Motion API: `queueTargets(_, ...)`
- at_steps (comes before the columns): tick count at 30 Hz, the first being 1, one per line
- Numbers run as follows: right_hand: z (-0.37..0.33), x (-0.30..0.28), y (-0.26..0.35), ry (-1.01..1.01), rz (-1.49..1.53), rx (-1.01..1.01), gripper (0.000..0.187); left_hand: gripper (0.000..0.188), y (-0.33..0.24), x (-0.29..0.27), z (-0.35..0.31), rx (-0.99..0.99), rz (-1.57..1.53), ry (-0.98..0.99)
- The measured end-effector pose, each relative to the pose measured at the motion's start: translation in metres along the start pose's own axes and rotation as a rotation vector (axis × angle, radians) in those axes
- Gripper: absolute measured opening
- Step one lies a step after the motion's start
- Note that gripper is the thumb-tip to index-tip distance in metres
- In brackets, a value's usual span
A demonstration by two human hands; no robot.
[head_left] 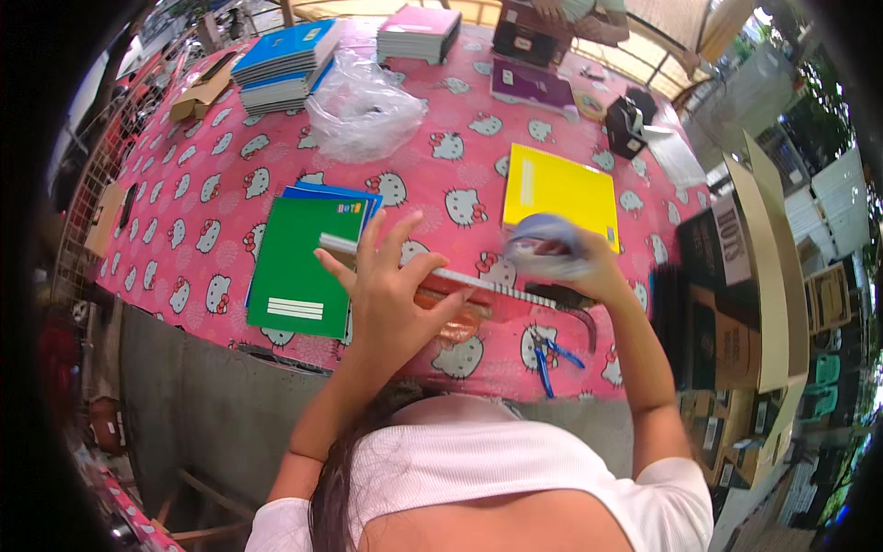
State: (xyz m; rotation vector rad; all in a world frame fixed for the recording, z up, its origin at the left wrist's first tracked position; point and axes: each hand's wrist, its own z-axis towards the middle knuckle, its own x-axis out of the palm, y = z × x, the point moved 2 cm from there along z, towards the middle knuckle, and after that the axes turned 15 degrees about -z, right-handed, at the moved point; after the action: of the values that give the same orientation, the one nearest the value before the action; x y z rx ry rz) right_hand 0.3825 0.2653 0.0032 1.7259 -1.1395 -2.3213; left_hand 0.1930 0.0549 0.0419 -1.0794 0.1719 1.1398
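My left hand has its thumb and forefinger closed on a long, thin white strip with a ridged, coil-like edge; the other fingers spread over it. The strip slants across the near middle of the table. My right hand grips a bluish, ring-shaped roll of tape, blurred by motion, above the strip's right part. Beneath the left hand lies a shiny orange packet, partly hidden. Blue-handled pliers lie at the near edge. A green notebook rests on blue ones at the left, a yellow notebook beyond the tape.
Stacks of blue notebooks and pink notebooks stand at the back, with a crumpled clear plastic bag between. A purple notebook and black holder are far right. Open cardboard boxes stand beside the table. Another person's arms show beyond.
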Motion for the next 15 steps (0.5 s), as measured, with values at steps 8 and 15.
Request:
queueTargets(8,0.020,0.001,0.014,0.067,0.080,-0.079,0.035,0.030,0.024,0.004,0.000,0.023,-0.181,0.011)
queueTargets(15,0.017,0.013,0.020,0.255,0.995,-0.043,0.055,0.031,0.026,0.000,0.005,0.021,-0.216,-0.008)
